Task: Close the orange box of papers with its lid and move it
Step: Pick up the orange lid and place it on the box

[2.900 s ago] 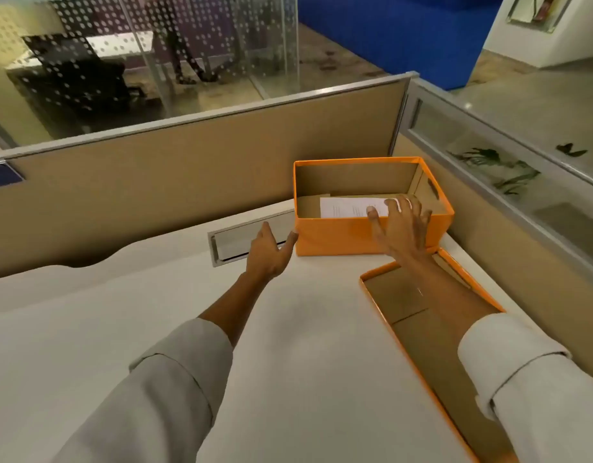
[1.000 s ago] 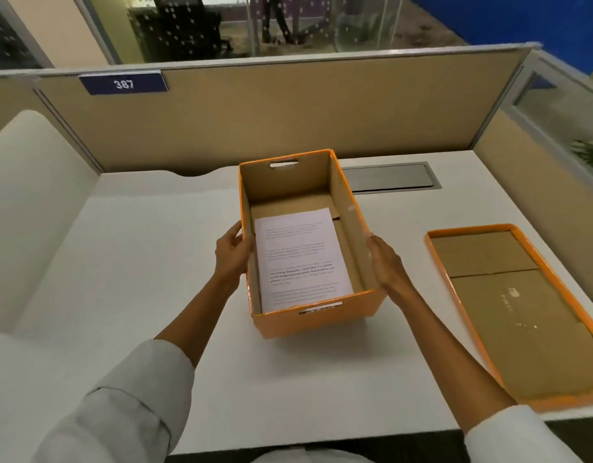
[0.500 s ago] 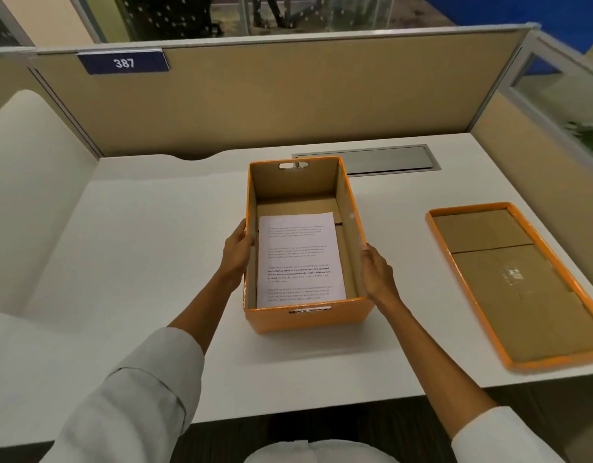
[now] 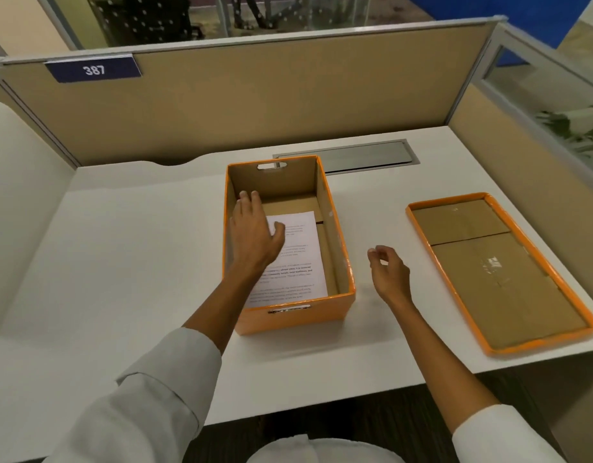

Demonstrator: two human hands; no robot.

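The orange box (image 4: 295, 319) stands open in the middle of the white desk, long side pointing away from me. White printed papers (image 4: 298, 259) lie flat on its bottom. My left hand (image 4: 255, 232) reaches over the box's left wall into the box, fingers spread, above the papers' upper left part. My right hand (image 4: 387, 274) hovers over the desk just right of the box, fingers loosely curled, holding nothing. The orange lid (image 4: 495, 272) lies upside down on the desk at the right, its brown cardboard inside facing up.
Beige partition walls (image 4: 288, 95) close off the desk at the back and right. A metal cable flap (image 4: 365, 158) sits in the desk behind the box. A blue sign reading 387 (image 4: 94, 70) hangs at the upper left. The desk's front edge (image 4: 355, 392) is near my body.
Both hands have let go of the box's sides. My left hand has gone up and into the box; my right hand has drawn away to the right. The box stays put.
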